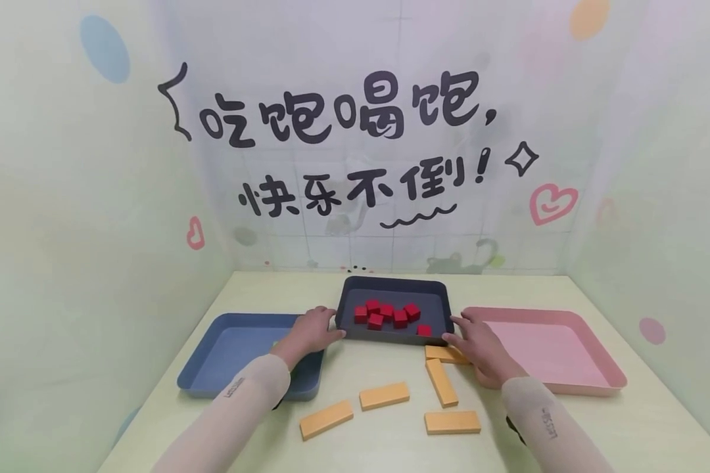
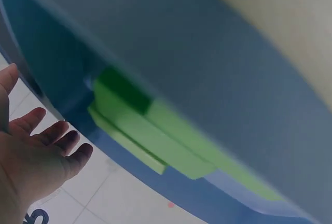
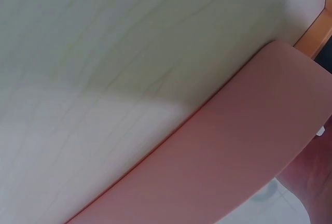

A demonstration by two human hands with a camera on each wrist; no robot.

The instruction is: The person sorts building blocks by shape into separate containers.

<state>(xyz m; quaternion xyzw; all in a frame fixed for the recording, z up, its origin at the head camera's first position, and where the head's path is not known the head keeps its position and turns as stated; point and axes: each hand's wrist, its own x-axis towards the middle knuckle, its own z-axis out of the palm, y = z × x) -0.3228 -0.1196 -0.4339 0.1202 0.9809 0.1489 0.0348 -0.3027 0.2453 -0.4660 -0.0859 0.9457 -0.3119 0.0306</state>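
A dark grey tray [image 1: 384,335] stands at the back middle of the table, with several red cubes [image 1: 400,319] inside. My left hand [image 1: 315,330] is at its left edge, thumb by the front corner. At the right edge is my right hand [image 1: 479,345], its thumb by the other front corner. Fingers of both hands are extended rather than curled round the rim. In the left wrist view the left hand [image 2: 39,151] shows spread fingers beside the blue tray. The right wrist view shows only a bit of skin behind the pink tray; its fingers are hidden.
A blue tray [image 1: 225,348] sits at left under the left forearm, with green blocks [image 2: 150,136] inside. To the right is a pink tray [image 1: 550,345], partly behind the right hand. Several yellow-orange blocks [image 1: 384,396] lie on the table between the arms. Printed walls surround it.
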